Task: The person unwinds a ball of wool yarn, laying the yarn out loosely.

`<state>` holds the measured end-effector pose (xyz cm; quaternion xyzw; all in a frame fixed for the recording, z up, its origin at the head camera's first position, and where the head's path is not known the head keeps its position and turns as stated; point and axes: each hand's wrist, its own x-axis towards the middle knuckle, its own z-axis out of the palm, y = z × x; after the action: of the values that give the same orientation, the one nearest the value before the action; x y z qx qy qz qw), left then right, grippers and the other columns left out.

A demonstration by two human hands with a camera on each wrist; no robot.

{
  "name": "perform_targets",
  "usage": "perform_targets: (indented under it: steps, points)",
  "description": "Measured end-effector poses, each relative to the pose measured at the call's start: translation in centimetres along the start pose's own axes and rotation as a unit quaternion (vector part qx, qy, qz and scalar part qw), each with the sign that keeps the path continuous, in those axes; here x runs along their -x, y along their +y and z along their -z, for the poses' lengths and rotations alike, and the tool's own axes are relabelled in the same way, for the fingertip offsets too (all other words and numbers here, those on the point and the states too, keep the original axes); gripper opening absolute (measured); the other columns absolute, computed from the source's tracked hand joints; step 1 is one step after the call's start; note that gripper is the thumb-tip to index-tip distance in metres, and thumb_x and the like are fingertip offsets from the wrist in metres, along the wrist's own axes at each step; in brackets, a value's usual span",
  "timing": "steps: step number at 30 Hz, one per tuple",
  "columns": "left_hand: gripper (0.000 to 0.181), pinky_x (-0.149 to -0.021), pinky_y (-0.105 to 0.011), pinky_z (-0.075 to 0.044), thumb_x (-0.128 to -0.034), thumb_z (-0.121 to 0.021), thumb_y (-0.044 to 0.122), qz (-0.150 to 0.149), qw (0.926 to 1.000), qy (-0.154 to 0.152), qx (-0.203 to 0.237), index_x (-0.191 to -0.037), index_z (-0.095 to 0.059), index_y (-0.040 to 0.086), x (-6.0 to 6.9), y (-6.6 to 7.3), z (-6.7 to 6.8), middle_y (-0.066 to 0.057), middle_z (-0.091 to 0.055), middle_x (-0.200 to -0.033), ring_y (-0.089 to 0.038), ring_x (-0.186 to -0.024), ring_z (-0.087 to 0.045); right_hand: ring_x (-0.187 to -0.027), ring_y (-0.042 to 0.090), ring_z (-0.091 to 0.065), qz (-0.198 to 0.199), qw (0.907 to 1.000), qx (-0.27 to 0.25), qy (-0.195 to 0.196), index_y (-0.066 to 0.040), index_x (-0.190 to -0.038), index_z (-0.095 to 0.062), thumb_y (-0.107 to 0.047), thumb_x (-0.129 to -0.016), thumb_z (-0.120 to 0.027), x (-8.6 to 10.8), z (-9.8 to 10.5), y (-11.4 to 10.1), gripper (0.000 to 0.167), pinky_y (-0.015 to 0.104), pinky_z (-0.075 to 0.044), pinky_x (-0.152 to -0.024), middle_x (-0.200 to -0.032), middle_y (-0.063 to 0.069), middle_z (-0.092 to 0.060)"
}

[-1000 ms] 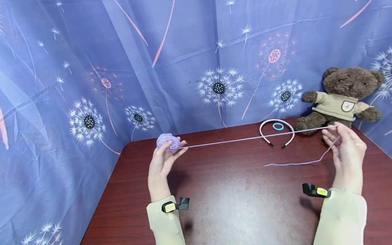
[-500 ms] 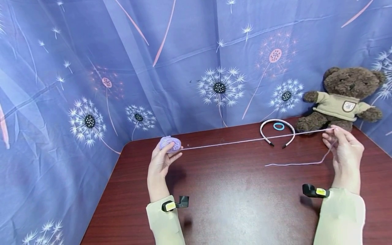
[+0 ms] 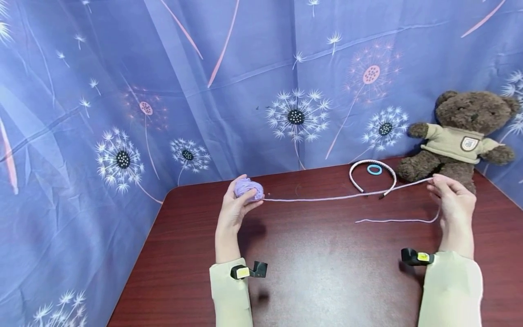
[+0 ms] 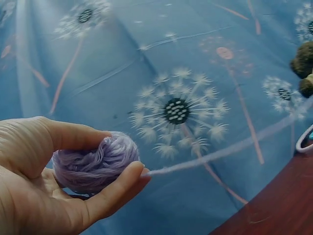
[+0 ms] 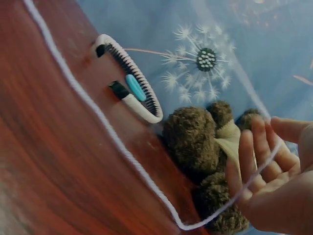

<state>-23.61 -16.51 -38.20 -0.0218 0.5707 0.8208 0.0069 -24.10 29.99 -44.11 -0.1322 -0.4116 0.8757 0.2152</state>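
Note:
A small ball of lilac yarn [image 3: 248, 189] is gripped in my left hand [image 3: 234, 210], held above the table's far left part. In the left wrist view, thumb and fingers wrap the yarn ball [image 4: 95, 164]. One strand [image 3: 318, 199] runs from it, sagging slightly, to my right hand [image 3: 454, 209], which pinches it between thumb and index finger. From that pinch the loose tail [image 3: 400, 220] hangs down and trails left. In the right wrist view the yarn [image 5: 115, 137] crosses the palm of the right hand [image 5: 279, 181].
Behind the strand, a white headband [image 3: 352, 176] lies at the table's back edge with a light blue ring [image 3: 374, 169] inside its arc. A brown teddy bear [image 3: 453, 144] in a beige shirt sits at the back right. A blue dandelion-print curtain [image 3: 245, 113] hangs behind the dark red table [image 3: 306, 254].
My left hand has moved right with the yarn ball, and my right hand has come left and slightly lower. The strand between them has gone from straight to slightly slack.

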Motion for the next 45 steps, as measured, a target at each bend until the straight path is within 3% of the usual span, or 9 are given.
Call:
perform_targets:
  steps: [5, 11, 14, 18, 23, 27, 33, 36, 45]
  points:
    - [0.061, -0.068, -0.028, -0.061, -0.0876, -0.055, -0.013, -0.004, 0.9999, -0.012, -0.011, -0.144, -0.037, 0.003, -0.1, -0.5, -1.3, -0.016, -0.045, -0.129, -0.021, -0.092, -0.063, -0.065, -0.005, -0.058, 0.023, 0.9885, 0.122, 0.087, -0.020, -0.078, -0.076, 0.002, -0.084, -0.069, 0.3, -2.5, 0.7, 0.024, 0.007, -0.043, -0.058, -0.066, -0.015, -0.069]
    - [0.060, -0.071, -0.029, -0.061, -0.0865, -0.056, -0.013, -0.011, 0.9993, -0.029, -0.019, -0.142, -0.038, 0.001, 0.1, -0.4, -2.3, -0.016, -0.047, -0.126, -0.023, -0.095, -0.063, -0.076, -0.008, -0.058, 0.068, 0.9693, 0.236, 0.003, -0.025, -0.087, -0.074, 0.000, -0.087, -0.067, 1.5, -6.7, 3.1, 0.026, 0.005, -0.042, -0.067, -0.075, -0.024, -0.068]
    - [0.060, -0.073, -0.030, -0.061, -0.0864, -0.055, -0.014, -0.012, 0.9991, -0.037, -0.019, -0.142, -0.037, -0.001, 0.2, -0.4, -2.7, -0.016, -0.048, -0.124, -0.022, -0.094, -0.064, -0.082, -0.013, -0.053, 0.095, 0.9287, 0.347, -0.088, -0.018, -0.100, -0.073, -0.012, -0.091, -0.067, 3.0, -9.1, 4.8, 0.013, 0.004, -0.039, -0.072, -0.081, -0.035, -0.062]
    - [0.059, -0.074, -0.031, -0.061, -0.0858, -0.055, -0.015, -0.009, 0.9988, -0.047, -0.011, -0.141, -0.038, -0.002, 0.5, -0.4, -3.1, -0.014, -0.049, -0.120, -0.022, -0.091, -0.065, -0.089, -0.015, -0.054, 0.105, 0.8692, 0.429, -0.222, -0.005, -0.118, -0.066, -0.026, -0.094, -0.064, 6.1, -12.5, 7.7, 0.032, 0.010, -0.042, -0.084, -0.092, -0.029, -0.066]
    - [0.058, -0.077, -0.031, -0.061, -0.0862, -0.054, -0.014, -0.002, 0.9983, -0.059, 0.004, -0.141, -0.037, -0.003, 0.8, -0.5, -3.8, -0.011, -0.050, -0.118, -0.020, -0.093, -0.065, -0.110, 0.017, -0.064, 0.023, 0.8321, 0.408, -0.375, -0.004, -0.129, -0.060, -0.026, -0.096, -0.060, 10.7, -15.9, 11.8, 0.039, 0.037, -0.049, -0.099, -0.122, 0.014, -0.068]
    - [0.056, -0.078, -0.030, -0.061, -0.0876, -0.053, -0.013, 0.002, 0.9977, -0.067, 0.012, -0.141, -0.037, -0.002, 0.9, -0.5, -4.2, -0.011, -0.051, -0.117, -0.019, -0.089, -0.067, -0.105, 0.024, -0.067, -0.046, 0.8067, 0.374, -0.456, 0.003, -0.130, -0.056, -0.022, -0.098, -0.056, 13.2, -16.9, 13.9, 0.042, 0.039, -0.055, -0.088, -0.117, 0.022, -0.068]
    - [0.056, -0.077, -0.034, -0.061, -0.0893, -0.050, -0.012, 0.005, 0.9968, -0.073, 0.033, -0.142, -0.033, -0.002, 0.7, -0.5, -4.0, -0.014, -0.049, -0.119, -0.021, -0.085, -0.069, -0.094, 0.011, -0.063, -0.084, 0.8159, 0.321, -0.474, 0.010, -0.109, -0.065, -0.020, -0.100, -0.052, 13.3, -17.1, 13.6, 0.034, 0.027, -0.049, -0.093, -0.077, -0.003, -0.068]
    - [0.055, -0.076, -0.034, -0.062, -0.0895, -0.048, -0.012, 0.007, 0.9961, -0.068, 0.056, -0.141, -0.033, 0.000, 0.6, -0.4, -3.6, -0.015, -0.047, -0.121, -0.021, -0.086, -0.069, -0.084, 0.010, -0.058, -0.076, 0.8226, 0.319, -0.465, 0.008, -0.110, -0.065, -0.020, -0.100, -0.051, 12.4, -16.8, 12.9, 0.033, 0.023, -0.045, -0.082, -0.067, -0.010, -0.060]
    - [0.046, -0.069, -0.027, -0.059, -0.0860, -0.045, -0.014, 0.007, 0.9916, -0.047, 0.120, -0.124, -0.046, 0.012, 0.5, 0.4, -2.4, -0.007, -0.059, -0.109, -0.018, -0.087, -0.069, -0.069, 0.004, -0.057, -0.100, 0.8373, 0.304, -0.443, 0.007, -0.107, -0.062, -0.017, -0.101, -0.049, 9.9, -15.6, 11.5, 0.028, 0.022, -0.049, -0.067, -0.068, -0.010, -0.059]
